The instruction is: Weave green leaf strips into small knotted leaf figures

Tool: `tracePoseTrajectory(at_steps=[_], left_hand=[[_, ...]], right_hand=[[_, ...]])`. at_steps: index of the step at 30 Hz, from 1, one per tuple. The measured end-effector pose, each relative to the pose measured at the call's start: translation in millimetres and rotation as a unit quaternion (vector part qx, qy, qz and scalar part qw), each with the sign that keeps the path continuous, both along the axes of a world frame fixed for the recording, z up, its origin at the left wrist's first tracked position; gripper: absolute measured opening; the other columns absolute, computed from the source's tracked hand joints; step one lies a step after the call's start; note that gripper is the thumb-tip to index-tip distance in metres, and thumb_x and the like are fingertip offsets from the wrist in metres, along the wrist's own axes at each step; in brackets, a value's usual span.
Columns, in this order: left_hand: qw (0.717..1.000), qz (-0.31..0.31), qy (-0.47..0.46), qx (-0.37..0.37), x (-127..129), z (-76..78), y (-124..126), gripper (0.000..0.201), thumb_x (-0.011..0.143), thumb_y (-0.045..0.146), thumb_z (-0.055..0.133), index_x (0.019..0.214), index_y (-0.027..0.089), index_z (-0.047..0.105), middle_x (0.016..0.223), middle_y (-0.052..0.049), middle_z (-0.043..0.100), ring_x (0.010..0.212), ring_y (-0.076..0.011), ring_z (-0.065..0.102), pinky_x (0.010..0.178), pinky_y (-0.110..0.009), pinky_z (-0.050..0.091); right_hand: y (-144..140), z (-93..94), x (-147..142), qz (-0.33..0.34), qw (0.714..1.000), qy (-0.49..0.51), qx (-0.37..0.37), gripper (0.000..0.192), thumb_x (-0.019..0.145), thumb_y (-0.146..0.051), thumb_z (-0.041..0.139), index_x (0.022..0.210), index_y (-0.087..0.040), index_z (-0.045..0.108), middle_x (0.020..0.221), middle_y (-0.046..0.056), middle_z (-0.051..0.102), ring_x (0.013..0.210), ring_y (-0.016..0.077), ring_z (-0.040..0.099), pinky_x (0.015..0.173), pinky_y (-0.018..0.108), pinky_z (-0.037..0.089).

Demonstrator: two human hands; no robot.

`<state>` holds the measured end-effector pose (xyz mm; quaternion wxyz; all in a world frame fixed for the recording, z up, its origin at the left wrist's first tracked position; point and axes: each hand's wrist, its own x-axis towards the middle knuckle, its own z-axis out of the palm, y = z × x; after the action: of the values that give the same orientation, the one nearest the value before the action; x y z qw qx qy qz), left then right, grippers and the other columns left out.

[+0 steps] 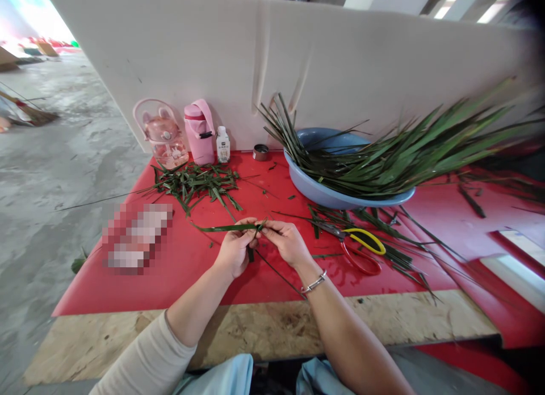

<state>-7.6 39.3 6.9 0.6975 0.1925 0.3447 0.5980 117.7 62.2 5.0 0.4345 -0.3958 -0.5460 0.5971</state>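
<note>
Your left hand (233, 248) and right hand (286, 242) meet fingertip to fingertip, both pinching one green leaf strip (225, 228) just above the red table (179, 270) (scissors (360, 248) lie right). Beyond: leaf scraps (196, 185), then the blue basin (323, 185).

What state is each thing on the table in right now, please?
left hand: pinching the leaf strip
right hand: pinching the same strip
leaf strip: held level between both hands
blue basin: upright, filled with long leaves
long leaves: sticking out over the rim
scissors: lying flat, blades shut
cut leaf pieces: scattered in a heap
pink flask: upright, lid shut
small bottle: upright, capped
clear pink bottle: upright, closed
</note>
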Motion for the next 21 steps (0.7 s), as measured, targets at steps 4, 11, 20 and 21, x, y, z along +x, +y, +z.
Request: tracePoseTrajectory(at_steps=[4, 11, 20, 21], left_hand=[[0.999, 0.015, 0.031, 0.027, -1.0, -4.9, 2.6, 0.038, 0.056, 0.025, 0.075, 0.089, 0.014, 0.061, 0.055, 0.003, 0.053, 0.045, -0.0048, 0.038, 0.046, -0.019, 0.028], [0.964, 0.074, 0.242, 0.076, -4.6, -11.9, 2.0, 0.022, 0.065, 0.027, 0.069, 0.081, 0.016, 0.059, 0.062, 0.002, 0.056, 0.053, -0.0087, 0.048, 0.053, -0.021, 0.038], [0.961, 0.044, 0.264, 0.069, -2.4, -16.2, -0.6, 0.021, 0.070, 0.034, 0.065, 0.079, 0.015, 0.061, 0.059, 0.001, 0.056, 0.052, -0.0096, 0.048, 0.052, -0.021, 0.038], [0.962, 0.037, 0.262, 0.066, -2.3, -15.4, -0.5, 0.021, 0.069, 0.033, 0.066, 0.078, 0.015, 0.061, 0.058, 0.001, 0.056, 0.052, -0.0097, 0.048, 0.052, -0.021, 0.038]], right_hand=[[-1.9, -0.1, -0.8, 0.001, 1.000, -0.009, 0.006, 0.019, 0.075, -0.033, 0.060, 0.083, -0.018, 0.067, 0.078, 0.002, 0.068, 0.075, 0.0158, 0.063, 0.076, 0.030, 0.049], [-7.7, -2.5, -9.8, -0.093, 0.986, -0.092, 0.101, 0.014, 0.077, -0.029, 0.057, 0.085, -0.018, 0.063, 0.082, 0.004, 0.067, 0.077, 0.0168, 0.062, 0.072, 0.028, 0.049], [-11.1, -4.3, -9.1, -0.134, 0.973, -0.154, 0.104, 0.017, 0.079, -0.034, 0.057, 0.078, -0.018, 0.061, 0.069, 0.003, 0.065, 0.064, 0.0163, 0.060, 0.060, 0.026, 0.047], [-10.3, -5.3, -9.1, -0.138, 0.977, -0.138, 0.084, 0.016, 0.077, -0.034, 0.059, 0.080, -0.018, 0.060, 0.069, 0.002, 0.064, 0.063, 0.0162, 0.060, 0.059, 0.026, 0.047]])
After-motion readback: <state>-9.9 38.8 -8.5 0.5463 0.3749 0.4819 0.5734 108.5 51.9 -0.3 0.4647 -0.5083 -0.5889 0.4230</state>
